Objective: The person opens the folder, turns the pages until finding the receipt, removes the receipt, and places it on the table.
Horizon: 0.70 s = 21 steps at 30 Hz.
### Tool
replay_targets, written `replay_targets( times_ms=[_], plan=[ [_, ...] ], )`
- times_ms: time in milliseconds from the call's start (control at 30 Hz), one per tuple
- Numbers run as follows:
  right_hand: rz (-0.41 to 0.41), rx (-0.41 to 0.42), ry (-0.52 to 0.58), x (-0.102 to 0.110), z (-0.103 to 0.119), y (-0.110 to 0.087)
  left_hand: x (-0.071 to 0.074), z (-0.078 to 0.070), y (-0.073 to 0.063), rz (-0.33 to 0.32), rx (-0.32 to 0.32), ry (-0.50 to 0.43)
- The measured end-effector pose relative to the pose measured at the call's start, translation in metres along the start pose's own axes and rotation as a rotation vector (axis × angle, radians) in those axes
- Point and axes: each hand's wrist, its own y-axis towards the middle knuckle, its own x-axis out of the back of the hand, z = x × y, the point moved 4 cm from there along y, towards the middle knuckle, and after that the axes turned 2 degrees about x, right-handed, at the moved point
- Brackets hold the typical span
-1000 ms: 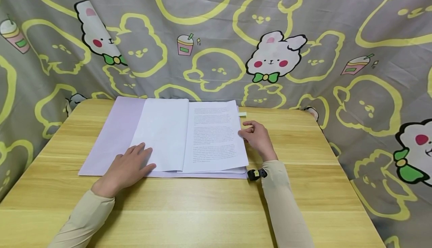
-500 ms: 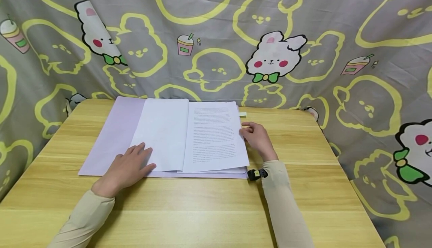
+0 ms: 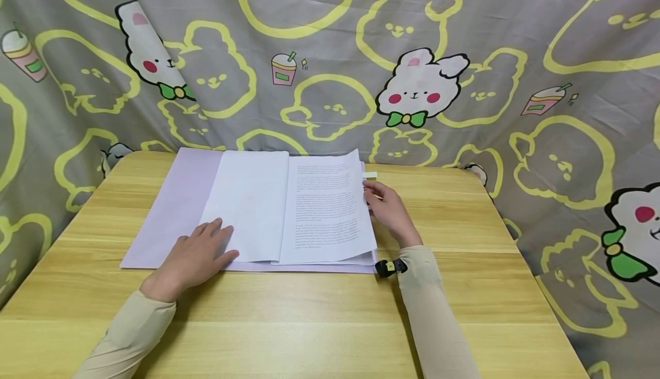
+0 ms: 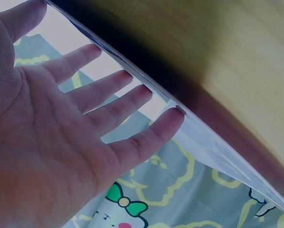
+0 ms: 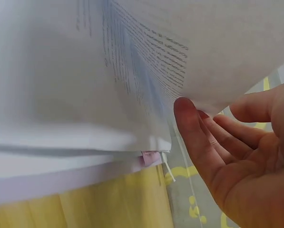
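A document of white sheets in a lilac cover (image 3: pixel 177 196) lies opened flat on the table. Its left page (image 3: pixel 247 207) looks blank, and its right page (image 3: pixel 325 207) carries printed text. My left hand (image 3: pixel 198 253) rests on the lower left page, fingers spread; the left wrist view shows the palm (image 4: pixel 51 128) and fingertips along the paper. At the right edge, my right hand (image 3: pixel 389 210) pinches the printed page, which bends up off the sheets below. In the right wrist view the thumb (image 5: pixel 191 123) touches the curled page (image 5: pixel 227 47), with other fingers behind it.
A pale green tab (image 3: pixel 370 175) sticks out at the upper right of the sheets, and a pink tab (image 5: pixel 150 158) shows in the right wrist view. A wooden table (image 3: pixel 289 322) supports everything. A grey patterned curtain (image 3: pixel 330 47) hangs close behind it.
My right hand has shifted slightly left and up, with its index finger straighter. The printed page's right edge has lifted, its upper corner rising. My left hand stays in place.
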Motion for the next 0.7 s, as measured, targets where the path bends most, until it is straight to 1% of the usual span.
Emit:
replay_targets(
  times_ms=[100,233,467,700],
  plan=[
    [0.006,0.016,0.000,-0.003,0.002,0.000,0.000,-0.001,0.000,-0.002,0.001,-0.003],
    [0.033,0.025,0.002,-0.008,0.003,-0.001,0.001,-0.001,0.000,-0.001,0.000,0.000],
    [0.063,0.040,-0.044,-0.016,0.004,-0.003,0.001,-0.001,0.000,0.002,0.002,0.004],
    [0.093,0.073,-0.042,-0.026,0.006,-0.002,0.002,-0.001,-0.001,0.002,0.001,-0.005]
  ],
)
